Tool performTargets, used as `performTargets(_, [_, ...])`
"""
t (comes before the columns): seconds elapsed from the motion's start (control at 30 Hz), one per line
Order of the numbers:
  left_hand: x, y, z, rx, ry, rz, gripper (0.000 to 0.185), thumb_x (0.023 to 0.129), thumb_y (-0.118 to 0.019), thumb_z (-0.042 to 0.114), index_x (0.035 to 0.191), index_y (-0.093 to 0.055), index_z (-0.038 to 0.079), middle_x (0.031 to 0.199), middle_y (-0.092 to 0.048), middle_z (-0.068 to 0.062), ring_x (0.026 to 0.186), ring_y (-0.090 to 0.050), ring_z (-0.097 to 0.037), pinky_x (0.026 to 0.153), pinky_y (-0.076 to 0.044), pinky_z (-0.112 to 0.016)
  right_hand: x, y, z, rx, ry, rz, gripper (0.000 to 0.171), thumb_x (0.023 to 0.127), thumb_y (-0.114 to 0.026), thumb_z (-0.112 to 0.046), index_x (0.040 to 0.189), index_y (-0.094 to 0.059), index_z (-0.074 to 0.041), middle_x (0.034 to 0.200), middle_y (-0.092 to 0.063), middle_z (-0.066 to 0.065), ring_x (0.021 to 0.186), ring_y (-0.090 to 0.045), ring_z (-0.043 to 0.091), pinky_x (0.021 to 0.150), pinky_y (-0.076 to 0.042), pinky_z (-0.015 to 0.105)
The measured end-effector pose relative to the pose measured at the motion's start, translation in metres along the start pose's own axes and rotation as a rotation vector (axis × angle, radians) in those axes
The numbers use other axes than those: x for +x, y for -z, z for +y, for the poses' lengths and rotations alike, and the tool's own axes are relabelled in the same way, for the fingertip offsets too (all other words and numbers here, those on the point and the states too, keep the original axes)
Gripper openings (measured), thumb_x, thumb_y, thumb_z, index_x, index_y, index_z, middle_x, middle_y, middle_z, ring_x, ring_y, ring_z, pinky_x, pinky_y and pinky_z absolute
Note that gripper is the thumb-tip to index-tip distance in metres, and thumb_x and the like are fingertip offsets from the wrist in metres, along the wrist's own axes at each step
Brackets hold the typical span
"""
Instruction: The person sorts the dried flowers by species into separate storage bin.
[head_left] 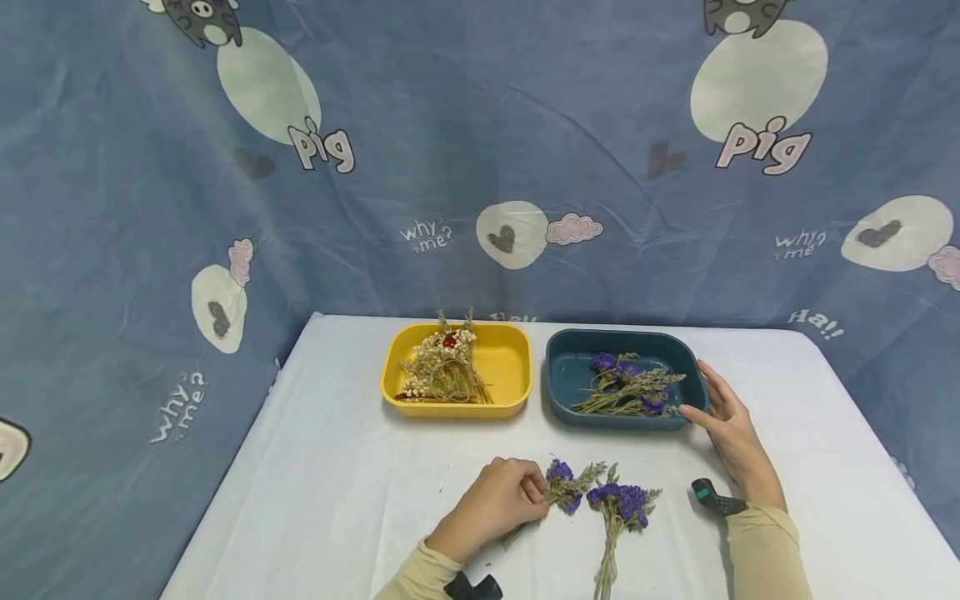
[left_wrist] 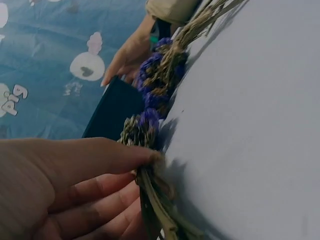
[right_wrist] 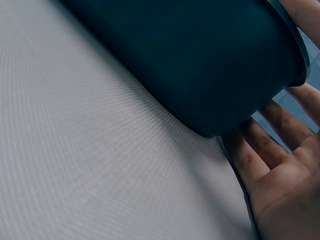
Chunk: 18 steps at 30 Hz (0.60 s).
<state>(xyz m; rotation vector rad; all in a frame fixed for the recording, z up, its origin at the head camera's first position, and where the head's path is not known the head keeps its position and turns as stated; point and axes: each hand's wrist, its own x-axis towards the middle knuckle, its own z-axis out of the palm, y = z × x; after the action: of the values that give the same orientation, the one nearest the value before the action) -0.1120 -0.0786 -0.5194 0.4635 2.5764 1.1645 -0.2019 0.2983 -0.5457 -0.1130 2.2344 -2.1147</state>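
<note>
Two trays stand on the table: one yellow tray and one dark teal tray. Purple dried flower bunches number three: one in the teal tray and two on the tablecloth. One cream dried flower bunch fills the yellow tray.

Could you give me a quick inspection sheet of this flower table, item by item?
Surface: white cloth-covered table.
Job's things: small purple dried-flower sprig gripped by left hand; second purple dried-flower bunch lying beside it.
Clutter: dark teal plastic tray with purple flowers; yellow plastic tray with cream dried flowers.
Hands: right hand, fingers straight, resting against the teal tray's side.
Cables: nothing seen.
Surroundings: blue cartoon-print cloth backdrop.
</note>
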Motion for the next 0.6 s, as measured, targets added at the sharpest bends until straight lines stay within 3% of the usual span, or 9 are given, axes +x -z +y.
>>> performTargets(0.13, [0.002,0.005,-0.003,-0.057,0.001,-0.051,0.009,0.084,-0.084,0.016,0.089,-0.076,0.018,0.071,-0.068,0.016,0.063,-0.06,0.002,0.094,-0.049,-0.031,0.001,-0.001,-0.002,0.0,0.001,-0.004,0.087,0.099,-0.068,-0.006,0.167,-0.019,-0.028,0.175,-0.013,0.012,0.133,-0.042,-0.007,0.102,-0.043,0.002])
performTargets(0.27, [0.003,0.011,-0.005,-0.092,-0.032,-0.069,0.011,0.085,-0.084,0.017,0.093,-0.077,0.016,0.074,-0.071,0.014,0.064,-0.062,0.003,0.101,-0.049,-0.033,0.001,0.0,-0.003,-0.005,-0.009,-0.001,0.087,0.099,-0.068,-0.007,0.166,-0.019,-0.029,0.175,-0.013,0.011,0.138,-0.04,-0.004,0.104,-0.042,0.003])
performTargets(0.33, [0.004,0.013,-0.006,-0.123,-0.047,-0.077,0.012,0.085,-0.084,0.016,0.094,-0.077,0.014,0.076,-0.073,0.012,0.065,-0.063,0.002,0.094,-0.054,-0.027,0.001,0.0,-0.003,-0.007,-0.014,0.003,0.087,0.099,-0.069,-0.007,0.166,-0.02,-0.03,0.175,-0.012,0.009,0.144,-0.038,0.0,0.108,-0.041,0.004])
performTargets(0.47, [0.004,0.017,-0.007,-0.182,-0.051,-0.085,0.014,0.086,-0.084,0.015,0.097,-0.076,0.011,0.08,-0.074,0.008,0.066,-0.064,0.0,0.07,-0.057,-0.018,-0.001,0.0,-0.002,-0.019,-0.024,0.008,0.087,0.099,-0.068,-0.008,0.167,-0.019,-0.031,0.176,-0.009,0.007,0.156,-0.025,0.011,0.12,-0.032,0.009])
performTargets(0.6, [0.003,0.022,-0.006,-0.195,-0.06,-0.079,0.016,0.086,-0.085,0.016,0.098,-0.076,0.01,0.082,-0.075,0.005,0.067,-0.065,-0.001,0.07,-0.057,-0.017,-0.003,0.0,-0.002,-0.021,-0.028,0.009,0.087,0.099,-0.068,-0.009,0.167,-0.018,-0.031,0.176,-0.008,0.006,0.161,-0.018,0.016,0.126,-0.026,0.013])
